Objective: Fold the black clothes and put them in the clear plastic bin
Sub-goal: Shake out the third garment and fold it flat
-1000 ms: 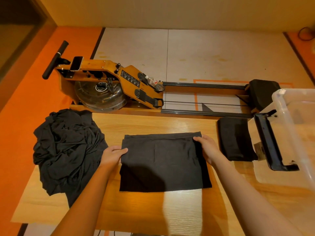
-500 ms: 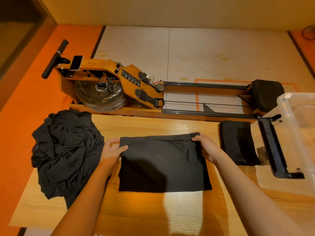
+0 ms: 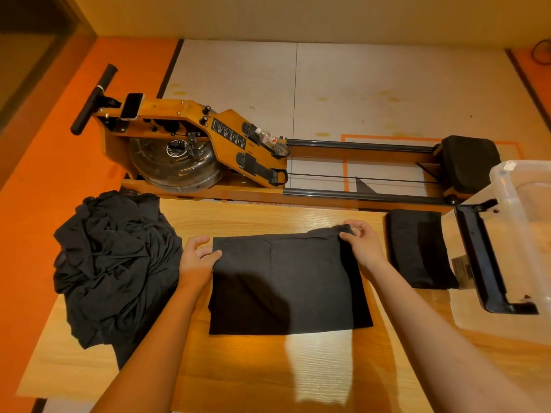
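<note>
The half-folded black garment (image 3: 286,281) lies mid-frame on the desk (image 3: 268,368), long axis left-right, with the left hand (image 3: 198,257) and right hand (image 3: 362,245) apparently pinching its far corners, the right nearer the clear plastic bin (image 3: 524,222).

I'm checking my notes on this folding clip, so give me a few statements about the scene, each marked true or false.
1. The left hand and right hand each hold a top corner of the flat garment. True.
2. The crumpled pile lies to the right of the garment. False: it lies to its left.
3. A folded piece lies on the table between the garment and the bin. True.
4. The bin stands at the table's left end. False: it stands at the right end.
5. A bottle sits on the rowing machine behind the table. True.
</note>
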